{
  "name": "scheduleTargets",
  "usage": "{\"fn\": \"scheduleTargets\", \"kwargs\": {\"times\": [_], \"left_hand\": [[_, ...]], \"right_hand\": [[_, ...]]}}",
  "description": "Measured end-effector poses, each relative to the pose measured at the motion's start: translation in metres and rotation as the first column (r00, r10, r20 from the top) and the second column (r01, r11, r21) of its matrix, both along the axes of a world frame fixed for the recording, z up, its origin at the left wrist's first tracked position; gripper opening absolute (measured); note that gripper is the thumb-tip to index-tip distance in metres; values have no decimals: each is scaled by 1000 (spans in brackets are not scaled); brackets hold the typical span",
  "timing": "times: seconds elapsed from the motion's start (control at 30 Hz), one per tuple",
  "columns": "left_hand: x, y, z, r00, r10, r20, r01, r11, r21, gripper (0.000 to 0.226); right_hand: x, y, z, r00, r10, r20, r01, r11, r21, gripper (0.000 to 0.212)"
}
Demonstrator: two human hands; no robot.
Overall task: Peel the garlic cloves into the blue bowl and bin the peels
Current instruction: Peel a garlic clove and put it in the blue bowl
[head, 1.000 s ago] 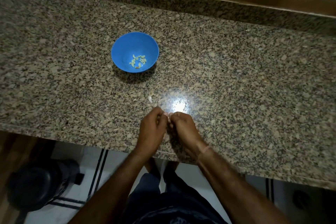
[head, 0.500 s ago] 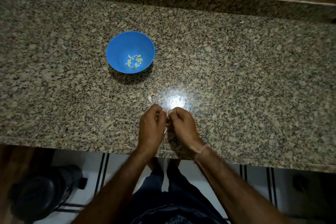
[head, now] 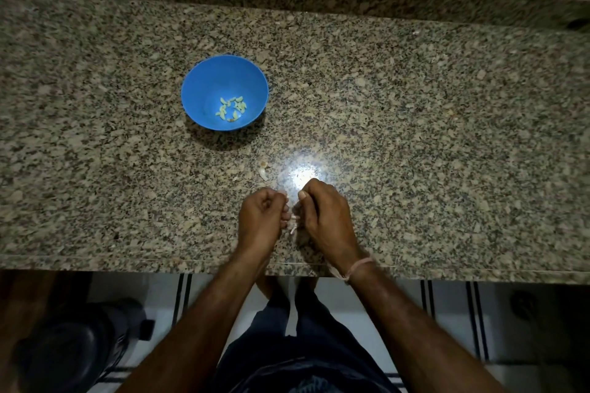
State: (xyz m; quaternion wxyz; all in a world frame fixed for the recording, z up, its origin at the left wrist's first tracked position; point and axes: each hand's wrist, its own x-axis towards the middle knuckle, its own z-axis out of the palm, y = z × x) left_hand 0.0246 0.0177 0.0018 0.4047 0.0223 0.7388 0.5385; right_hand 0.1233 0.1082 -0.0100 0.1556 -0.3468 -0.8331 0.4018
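Several peeled cloves (head: 231, 108) lie clustered at the bottom of the blue bowl (head: 204, 89), which stands on the speckled granite desk (head: 447, 137). Nearer the person than the bowl and to its right, the left hand (head: 261, 217) and right hand (head: 325, 214) meet over the desk. Both have their fingers curled tight, pinching between them a small pale garlic clove (head: 293, 218) that is mostly hidden. Two pale scraps (head: 262, 173) lie on the desk between the bowl and the hands. A dark bin (head: 73, 348) sits on the floor, below and left of the bowl.
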Motion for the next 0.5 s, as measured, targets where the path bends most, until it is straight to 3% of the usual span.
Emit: {"fn": "scheduleTargets", "kwargs": {"times": [0.17,0.23,0.3,0.4,0.5], "left_hand": [[-3,-3,1,994,-28,-102,31,999,31,25],[0,-3,0,994,-43,-101,45,999,22,25],[1,-2,-1,997,-48,-66,49,999,16,24],[0,-2,-2,999,-50,4,50,998,25,25],[0,-3,0,995,-95,-26,95,995,17,27]], "right_hand": [[7,3,-3,997,-28,71,17,988,153,10],[7,4,-1,992,-51,115,26,978,208,19],[5,3,4,995,-49,86,41,995,91,20],[3,2,11,992,-111,-51,95,962,-255,8],[5,1,12,987,-133,-92,96,940,-327,3]]}}
